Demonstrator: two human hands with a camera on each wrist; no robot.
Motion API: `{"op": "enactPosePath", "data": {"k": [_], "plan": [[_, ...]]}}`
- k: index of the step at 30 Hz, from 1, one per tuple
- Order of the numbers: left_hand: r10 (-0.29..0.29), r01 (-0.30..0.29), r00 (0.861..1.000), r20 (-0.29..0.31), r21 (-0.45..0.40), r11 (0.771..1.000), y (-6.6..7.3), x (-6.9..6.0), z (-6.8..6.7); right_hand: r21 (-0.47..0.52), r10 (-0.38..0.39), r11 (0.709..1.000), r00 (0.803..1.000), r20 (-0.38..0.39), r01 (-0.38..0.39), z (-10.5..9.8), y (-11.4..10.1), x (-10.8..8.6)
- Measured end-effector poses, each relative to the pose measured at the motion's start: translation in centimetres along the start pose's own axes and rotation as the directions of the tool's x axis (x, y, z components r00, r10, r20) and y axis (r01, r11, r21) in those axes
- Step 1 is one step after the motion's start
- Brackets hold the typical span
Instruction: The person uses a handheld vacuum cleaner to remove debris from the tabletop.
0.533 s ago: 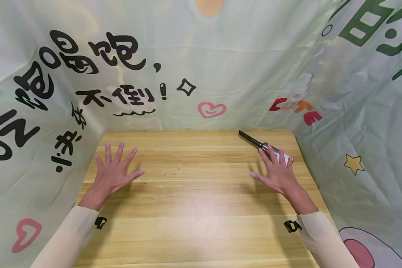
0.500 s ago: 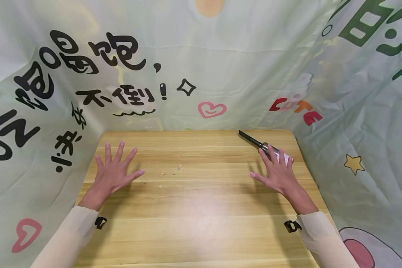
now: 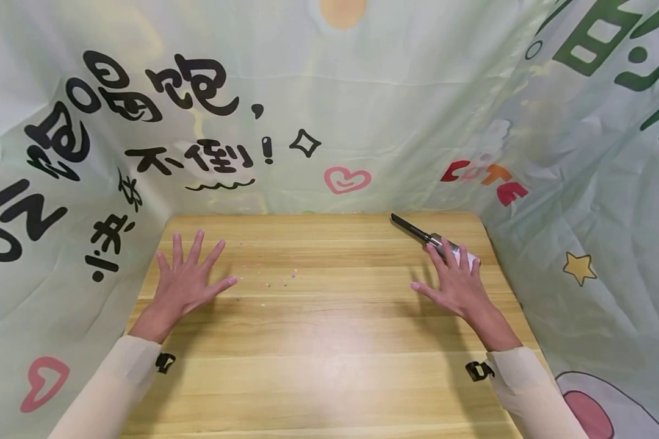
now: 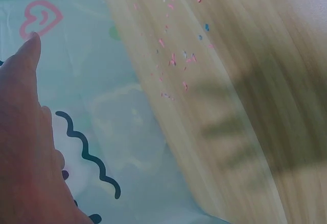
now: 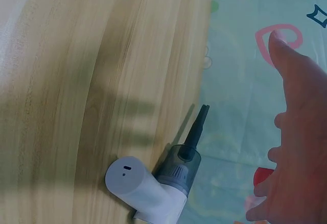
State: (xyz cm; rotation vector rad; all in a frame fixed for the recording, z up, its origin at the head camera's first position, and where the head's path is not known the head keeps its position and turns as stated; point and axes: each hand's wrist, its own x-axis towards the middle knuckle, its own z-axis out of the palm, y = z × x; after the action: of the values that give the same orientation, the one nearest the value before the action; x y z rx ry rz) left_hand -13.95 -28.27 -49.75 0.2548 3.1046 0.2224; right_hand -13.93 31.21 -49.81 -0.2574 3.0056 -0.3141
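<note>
My left hand (image 3: pixel 183 285) hovers over the left side of the wooden table (image 3: pixel 318 366), fingers spread and holding nothing. Its shadow falls on the wood. On the right, my right hand (image 3: pixel 458 289) is likewise spread and holds nothing; in the head view it partly covers a handheld vacuum cleaner (image 3: pixel 436 239). The right wrist view shows that vacuum cleaner lying on the table, with a white body (image 5: pixel 153 193), a clear grey dust cup and a narrow black nozzle (image 5: pixel 196 129). Small pink and blue scraps (image 4: pixel 173 60) are scattered on the wood, nearest to my left hand.
A pale printed cloth (image 3: pixel 395 122) with lettering, hearts and stars rises behind the table and along both sides. The table's far edge meets it. A small black device (image 3: pixel 165 363) sits at my left wrist, and another black device (image 3: pixel 479 370) at my right.
The head view has shifted very slightly. Both hands stay spread in nearly the same places, and the vacuum cleaner and scraps have not moved.
</note>
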Motion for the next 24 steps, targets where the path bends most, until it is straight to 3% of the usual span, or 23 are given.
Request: {"op": "enactPosePath", "data": {"k": [6, 12, 18, 24], "plan": [[0.008, -0.008, 1.0, 0.0, 0.01, 1.0, 0.2, 0.2, -0.3, -0.005, 0.006, 1.0, 1.0, -0.024, -0.006, -0.1, 0.3, 0.2], [0.03, -0.03, 0.999, -0.016, 0.028, 0.999, 0.7, 1.0, -0.6, 0.107, 0.027, 0.994, 0.999, -0.033, -0.024, 0.1, 1.1, 0.6], [0.047, -0.048, 0.999, 0.003, 0.033, 0.998, 1.4, 1.9, -0.7, 0.245, 0.11, 0.964, 0.994, -0.02, -0.102, 0.4, 2.0, 0.7], [0.063, -0.063, 0.998, 0.022, 0.027, 0.998, 2.1, 2.3, -0.6, 0.38, 0.193, 0.916, 0.972, -0.131, -0.131, 0.7, 3.1, 0.9]]}}
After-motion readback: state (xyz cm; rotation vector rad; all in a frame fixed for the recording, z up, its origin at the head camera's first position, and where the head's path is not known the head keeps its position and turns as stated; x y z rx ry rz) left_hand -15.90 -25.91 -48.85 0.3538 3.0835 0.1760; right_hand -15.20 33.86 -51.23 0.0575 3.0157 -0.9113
